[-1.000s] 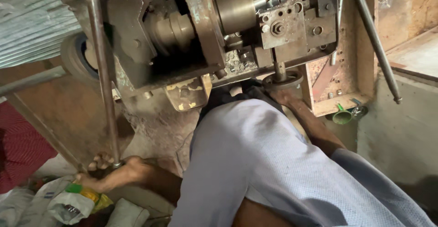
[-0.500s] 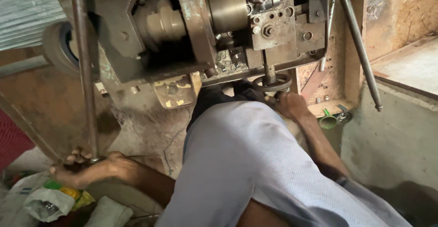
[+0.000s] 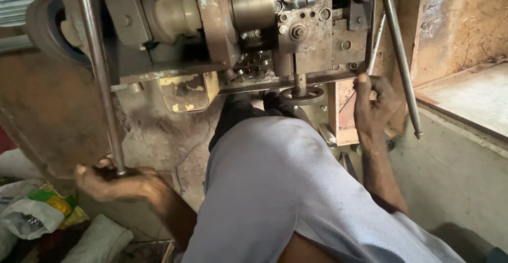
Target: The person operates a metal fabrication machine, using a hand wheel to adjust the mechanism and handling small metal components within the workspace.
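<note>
Head view: the left hand [image 3: 114, 181] is clenched around the lower end of a long steel lever [image 3: 100, 78] that hangs down the left side of a greasy metal press machine [image 3: 222, 35]. The right hand [image 3: 373, 104] grips a thin upright rod [image 3: 374, 43] just right of the vertical punch [image 3: 300, 80], which stands over a ring-shaped die [image 3: 301, 94]. A knee in pale blue cloth [image 3: 286, 189] sits close beneath the die. The right fingers are near the punch; a slip could plausibly pinch them, and oily metal makes that likelier.
</note>
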